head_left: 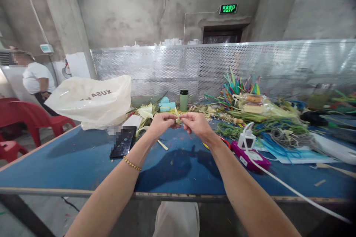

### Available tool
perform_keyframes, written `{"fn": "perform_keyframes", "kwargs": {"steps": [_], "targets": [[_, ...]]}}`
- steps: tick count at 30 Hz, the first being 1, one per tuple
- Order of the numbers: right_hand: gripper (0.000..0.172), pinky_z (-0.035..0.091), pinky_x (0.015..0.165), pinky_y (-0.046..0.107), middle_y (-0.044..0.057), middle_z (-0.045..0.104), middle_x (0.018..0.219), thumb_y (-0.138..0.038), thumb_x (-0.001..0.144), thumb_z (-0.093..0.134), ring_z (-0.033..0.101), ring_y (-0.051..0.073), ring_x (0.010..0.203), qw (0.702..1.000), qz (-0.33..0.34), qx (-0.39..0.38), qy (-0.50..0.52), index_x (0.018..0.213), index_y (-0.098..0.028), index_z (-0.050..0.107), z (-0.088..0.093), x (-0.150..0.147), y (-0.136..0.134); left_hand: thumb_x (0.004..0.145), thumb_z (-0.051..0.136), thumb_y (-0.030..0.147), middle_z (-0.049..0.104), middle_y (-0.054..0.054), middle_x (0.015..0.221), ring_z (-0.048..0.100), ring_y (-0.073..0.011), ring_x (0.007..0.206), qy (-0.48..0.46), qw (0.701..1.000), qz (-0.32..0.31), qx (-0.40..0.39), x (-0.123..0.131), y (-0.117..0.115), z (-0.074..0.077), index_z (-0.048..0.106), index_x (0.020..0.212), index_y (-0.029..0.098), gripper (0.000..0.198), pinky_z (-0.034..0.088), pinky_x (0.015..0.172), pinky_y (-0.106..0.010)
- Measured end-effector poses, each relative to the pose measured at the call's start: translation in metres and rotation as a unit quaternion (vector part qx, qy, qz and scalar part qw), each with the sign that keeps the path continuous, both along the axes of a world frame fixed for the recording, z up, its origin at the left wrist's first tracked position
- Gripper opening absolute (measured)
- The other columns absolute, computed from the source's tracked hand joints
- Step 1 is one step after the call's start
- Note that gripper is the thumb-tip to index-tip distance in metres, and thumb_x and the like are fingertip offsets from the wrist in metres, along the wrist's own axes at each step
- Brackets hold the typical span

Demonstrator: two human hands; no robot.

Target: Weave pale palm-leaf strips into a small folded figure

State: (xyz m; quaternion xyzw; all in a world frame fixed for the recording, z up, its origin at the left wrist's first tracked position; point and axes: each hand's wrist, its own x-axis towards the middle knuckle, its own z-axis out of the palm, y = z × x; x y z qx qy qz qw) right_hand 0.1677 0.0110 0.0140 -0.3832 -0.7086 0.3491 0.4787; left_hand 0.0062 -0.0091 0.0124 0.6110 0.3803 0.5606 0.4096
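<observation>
Both hands meet above the middle of the blue table (91,163), raised a little over its surface. My left hand (163,123) is closed in a pinch on a small pale yellow-green strip (178,115), which looks like corn husk. My right hand (196,123) pinches the same small piece from the other side, fingers curled. The strip's tip stands up between the fingertips; its lower part is bunched and partly hidden by them. Below my left hand, a short pale strip (162,144) lies on the table. More pale husks (146,111) lie just beyond that hand.
A phone-like black tablet (124,142) and a large white plastic bag (91,98) are at left. Behind stands a green bottle (184,100). At right are a purple power strip (250,155) with a white cable, and coiled green cords (267,127). A person (39,77) stands far left.
</observation>
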Motion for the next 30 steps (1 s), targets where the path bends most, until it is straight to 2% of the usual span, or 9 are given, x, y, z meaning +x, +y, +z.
{"fn": "perform_keyframes", "kwargs": {"steps": [2, 5, 12, 19, 26, 30], "targets": [[0.015, 0.036, 0.036, 0.018, -0.003, 0.056, 0.049, -0.023, 0.078, 0.059, 0.046, 0.006, 0.035, 1.0, 0.001, -0.001, 0.001, 0.086, -0.011, 0.064, 0.0005, 0.0002, -0.0005, 0.073, 0.064, 0.011, 0.071, -0.006, 0.067, 0.068, -0.0141, 0.063, 0.01, 1.0, -0.016, 0.015, -0.0017, 0.0008, -0.0012, 0.067, 0.081, 0.009, 0.008, 0.052, 0.066, -0.025], [0.019, 0.037, 0.037, 0.017, -0.002, 0.057, 0.05, -0.03, 0.082, 0.058, 0.047, 0.006, 0.036, 1.0, 0.019, 0.01, -0.011, 0.08, -0.012, 0.062, 0.0008, 0.0007, -0.002, 0.073, 0.069, 0.018, 0.071, -0.007, 0.065, 0.067, -0.0141, 0.062, 0.02, 0.999, -0.04, 0.02, -0.0053, 0.0036, -0.0043, 0.066, 0.081, 0.009, 0.013, 0.052, 0.065, -0.026], [0.02, 0.03, 0.032, 0.017, -0.005, 0.052, 0.043, -0.034, 0.081, 0.059, 0.041, 0.006, 0.031, 0.997, 0.017, -0.008, -0.07, 0.072, -0.016, 0.055, 0.0006, 0.0037, -0.0032, 0.074, 0.07, 0.021, 0.07, -0.007, 0.062, 0.064, -0.0125, 0.056, 0.081, 0.993, -0.076, 0.032, -0.0096, 0.007, -0.0083, 0.065, 0.077, 0.01, 0.013, 0.05, 0.061, -0.025], [0.018, 0.028, 0.032, 0.017, -0.008, 0.045, 0.04, -0.034, 0.08, 0.059, 0.036, 0.006, 0.031, 1.0, 0.017, 0.015, -0.02, 0.075, -0.018, 0.053, -0.0008, 0.002, -0.002, 0.072, 0.074, 0.025, 0.069, -0.006, 0.064, 0.068, -0.0161, 0.061, 0.047, 0.993, -0.106, 0.01, -0.0096, 0.0075, -0.0085, 0.061, 0.083, 0.01, 0.022, 0.053, 0.065, -0.029], [0.02, 0.026, 0.033, 0.017, -0.009, 0.042, 0.038, -0.037, 0.079, 0.06, 0.034, 0.006, 0.031, 0.999, 0.035, 0.022, 0.003, 0.077, -0.019, 0.053, -0.0017, 0.0012, -0.0004, 0.074, 0.069, 0.017, 0.068, -0.006, 0.06, 0.065, -0.0138, 0.058, 0.088, 0.993, -0.079, 0.03, -0.0085, 0.0024, -0.0037, 0.065, 0.077, 0.01, 0.009, 0.05, 0.064, -0.026], [0.02, 0.025, 0.033, 0.018, -0.01, 0.04, 0.038, -0.038, 0.078, 0.061, 0.031, 0.006, 0.031, 0.999, 0.042, 0.022, 0.027, 0.077, -0.019, 0.054, -0.0016, 0.0002, -0.0008, 0.075, 0.068, 0.018, 0.068, -0.006, 0.059, 0.064, -0.0131, 0.056, 0.1, 0.991, -0.077, 0.032, -0.0091, 0.002, -0.003, 0.065, 0.076, 0.01, 0.008, 0.05, 0.064, -0.026]]}}
